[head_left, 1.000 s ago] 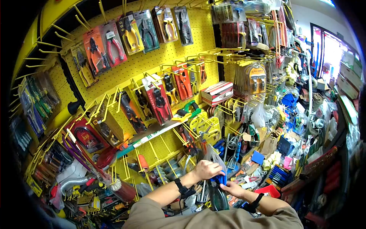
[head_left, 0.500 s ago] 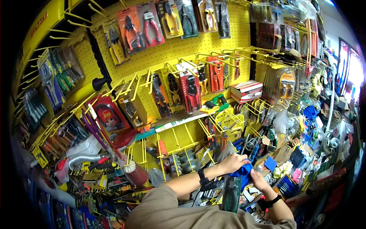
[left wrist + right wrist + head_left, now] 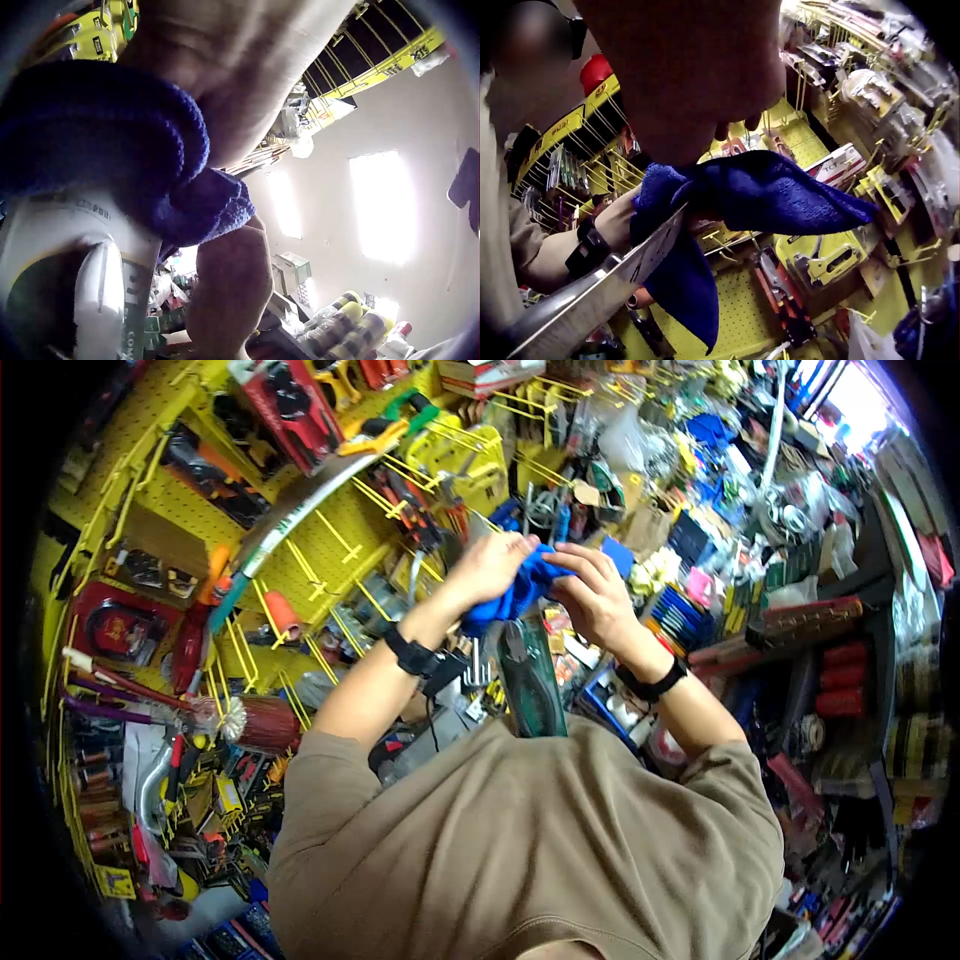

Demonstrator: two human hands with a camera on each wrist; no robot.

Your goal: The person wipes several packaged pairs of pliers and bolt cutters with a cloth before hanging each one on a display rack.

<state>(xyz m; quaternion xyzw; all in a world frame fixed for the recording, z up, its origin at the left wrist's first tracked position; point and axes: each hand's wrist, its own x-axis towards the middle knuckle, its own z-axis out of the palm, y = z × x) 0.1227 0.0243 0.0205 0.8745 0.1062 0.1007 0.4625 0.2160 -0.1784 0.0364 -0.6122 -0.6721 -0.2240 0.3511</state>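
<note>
A blue cloth [image 3: 512, 598] is bunched over the top end of a dark green clear-fronted package [image 3: 532, 685], which stands in front of the person's chest. The left hand [image 3: 488, 572] grips the cloth from the left side. On the other side, the right hand [image 3: 598, 598] pinches the cloth's upper edge with its fingers bent. The left wrist view shows the cloth [image 3: 97, 135] folded thickly across the package [image 3: 82, 262]. In the right wrist view two loose ends of cloth [image 3: 780, 199] spread out beside the package [image 3: 600, 296]; the fingertips are largely hidden there.
A yellow pegboard [image 3: 375, 545] with hooks and packaged tools rises at the left. Piled goods [image 3: 700, 520] fill the area beyond the hands. Dark shelving [image 3: 875, 660] with stacked items stands at the right. A red brush-like item [image 3: 262, 722] hangs at the left.
The head view has tipped downward, showing more of the shirt. Both hands, the cloth and the package now appear higher in it, with the right hand's fingers further over the cloth's top.
</note>
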